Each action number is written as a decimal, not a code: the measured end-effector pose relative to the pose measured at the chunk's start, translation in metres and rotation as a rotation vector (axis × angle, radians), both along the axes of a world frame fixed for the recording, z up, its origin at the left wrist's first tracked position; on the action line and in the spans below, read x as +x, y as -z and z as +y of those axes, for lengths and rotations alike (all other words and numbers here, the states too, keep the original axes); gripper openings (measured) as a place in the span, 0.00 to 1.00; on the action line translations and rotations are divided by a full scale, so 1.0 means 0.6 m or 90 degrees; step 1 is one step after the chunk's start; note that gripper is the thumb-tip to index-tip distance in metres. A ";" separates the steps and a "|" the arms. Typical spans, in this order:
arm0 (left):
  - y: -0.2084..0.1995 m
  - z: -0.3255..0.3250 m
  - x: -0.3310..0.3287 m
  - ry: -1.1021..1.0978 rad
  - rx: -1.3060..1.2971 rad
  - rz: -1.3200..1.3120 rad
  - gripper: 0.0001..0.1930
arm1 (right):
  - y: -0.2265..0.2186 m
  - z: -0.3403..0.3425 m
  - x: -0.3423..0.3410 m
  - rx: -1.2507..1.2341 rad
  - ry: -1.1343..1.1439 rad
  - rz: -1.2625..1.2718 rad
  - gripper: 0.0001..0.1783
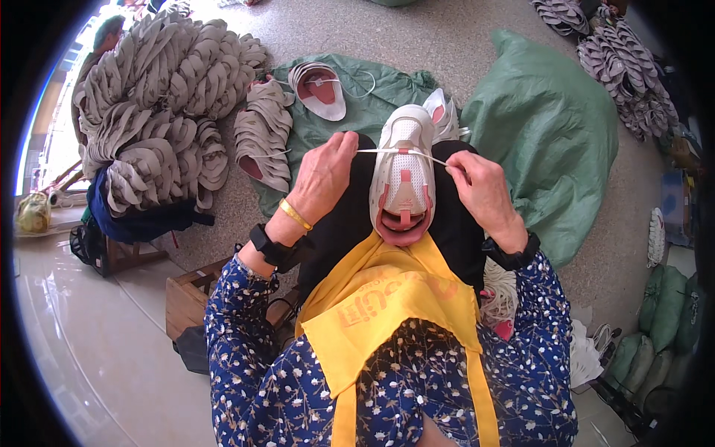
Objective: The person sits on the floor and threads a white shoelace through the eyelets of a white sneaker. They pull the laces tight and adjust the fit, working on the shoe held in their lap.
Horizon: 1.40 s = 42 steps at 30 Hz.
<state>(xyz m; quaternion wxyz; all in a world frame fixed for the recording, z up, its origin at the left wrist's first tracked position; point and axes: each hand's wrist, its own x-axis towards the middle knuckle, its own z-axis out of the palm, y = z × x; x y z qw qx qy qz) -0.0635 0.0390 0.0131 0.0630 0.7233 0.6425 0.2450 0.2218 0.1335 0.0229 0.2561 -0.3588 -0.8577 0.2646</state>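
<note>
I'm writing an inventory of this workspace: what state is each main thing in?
Left hand: closed, pinching the lace
Right hand: closed, pinching the lace
White lace: drawn straight out to both sides
White-and-pink sneaker: partly laced, toe pointing away
Grey shoe uppers: bundled, heaped
Right green sack: lying, creased
Yellow apron: worn, rumpled

left hand (324, 177) and right hand (485, 192) holding white lace (370, 150) taut across white-pink shoe (403, 179), yellow apron (402, 298), green sack (551, 134) right, grey shoe uppers (160, 74) piled left
</note>
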 end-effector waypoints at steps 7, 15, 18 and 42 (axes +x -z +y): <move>0.020 -0.053 -0.115 -0.136 -0.001 0.085 0.10 | 0.005 -0.018 0.072 -0.043 0.090 -0.008 0.02; 0.068 -0.148 -0.334 -0.406 0.005 0.221 0.03 | 0.059 0.006 0.212 -0.094 0.235 -0.023 0.07; 0.069 -0.207 -0.429 -0.462 0.061 0.217 0.02 | 0.083 0.022 0.286 -0.112 0.282 -0.023 0.09; 0.058 -0.437 -0.649 -0.858 0.061 0.103 0.09 | 0.189 0.064 0.693 -0.141 0.502 -0.085 0.10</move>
